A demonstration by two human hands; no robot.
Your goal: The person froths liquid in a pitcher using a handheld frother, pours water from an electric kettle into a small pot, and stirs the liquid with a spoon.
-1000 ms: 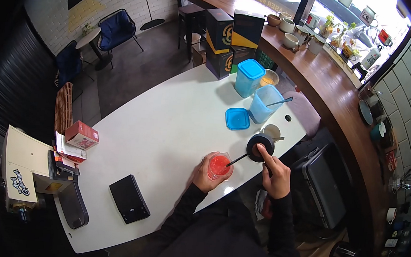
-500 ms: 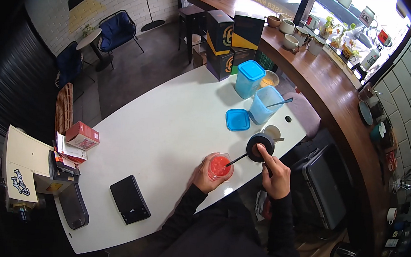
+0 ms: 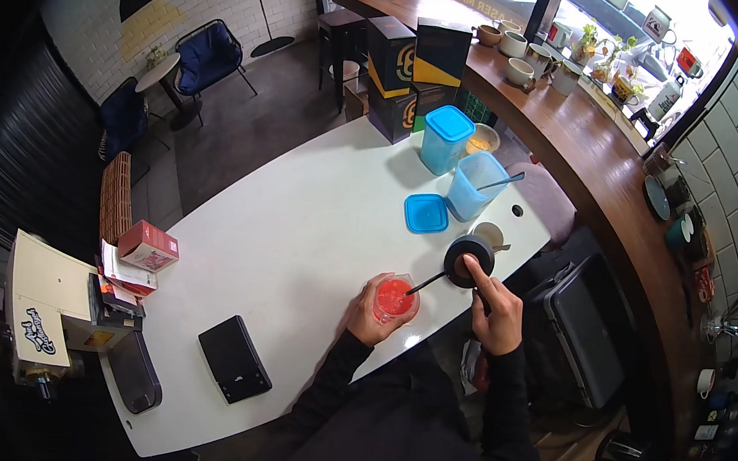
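My left hand [image 3: 366, 317] is wrapped round a clear glass [image 3: 397, 298] with red contents, at the near edge of the white table. In my right hand [image 3: 498, 317] is a black gooseneck kettle [image 3: 456, 263], gripped by its handle, with a finger stretched over its lid. The kettle's thin spout [image 3: 427, 284] points down to the left, its tip over the glass. Just behind the kettle stands a pale cup [image 3: 491, 233] with a spoon in it. The lower part of the kettle is hidden from this angle.
Behind my hands are an open blue container [image 3: 474, 191] with a spoon, a lidded blue container [image 3: 445, 145] and a loose blue lid [image 3: 426, 213]. A black scale [image 3: 235, 359] lies at left. Black boxes [image 3: 392, 76] stand at the far edge. Mugs [image 3: 521, 71] line the wooden counter.
The red contents of the glass look smoother and more liquid than before. Both hands, the glass and the kettle keep nearly the same places; the view has shifted slightly.
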